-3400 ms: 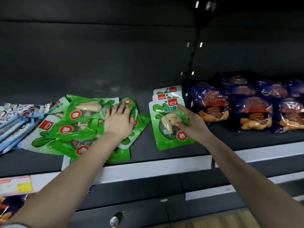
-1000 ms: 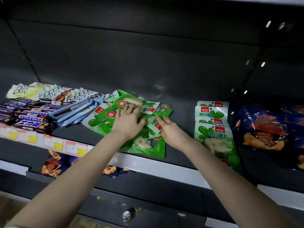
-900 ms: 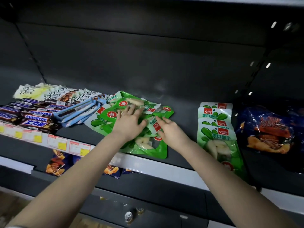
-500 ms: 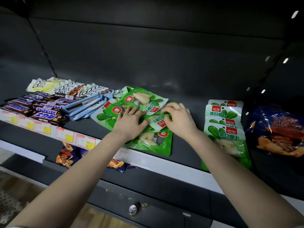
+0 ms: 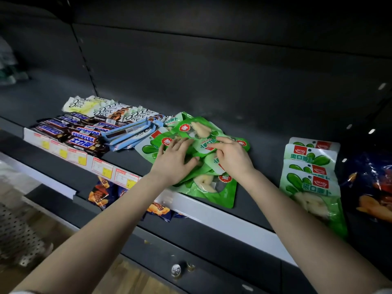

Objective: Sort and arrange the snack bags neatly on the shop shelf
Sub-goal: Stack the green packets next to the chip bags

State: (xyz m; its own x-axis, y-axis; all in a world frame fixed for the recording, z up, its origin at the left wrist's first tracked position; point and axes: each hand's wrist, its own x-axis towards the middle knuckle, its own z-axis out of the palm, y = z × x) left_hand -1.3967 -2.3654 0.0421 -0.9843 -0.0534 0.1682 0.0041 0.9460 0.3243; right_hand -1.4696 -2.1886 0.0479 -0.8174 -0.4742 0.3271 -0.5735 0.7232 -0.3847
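Observation:
A loose pile of green snack bags (image 5: 220, 187) lies heaped at the middle of the dark shelf (image 5: 254, 209). My left hand (image 5: 174, 162) rests flat on the pile's left side with its fingers spread. My right hand (image 5: 232, 158) is on the pile's right side, and its fingertips pinch the edge of a green and white bag (image 5: 203, 145) near the top. To the right, apart from the pile, a neat overlapping row of the same green bags (image 5: 309, 172) runs front to back.
Snickers bars (image 5: 80, 134), Dove bars (image 5: 110, 111) and light blue bars (image 5: 129, 134) lie left of the pile. Dark blue snack bags (image 5: 373, 187) sit at the far right. Price tags (image 5: 101, 168) line the shelf edge, with more bags (image 5: 99, 194) on the shelf below.
My right hand left the neat row and moved left onto the loose pile, then closed its fingers on a bag there. My left hand stayed on the pile. The view swung left.

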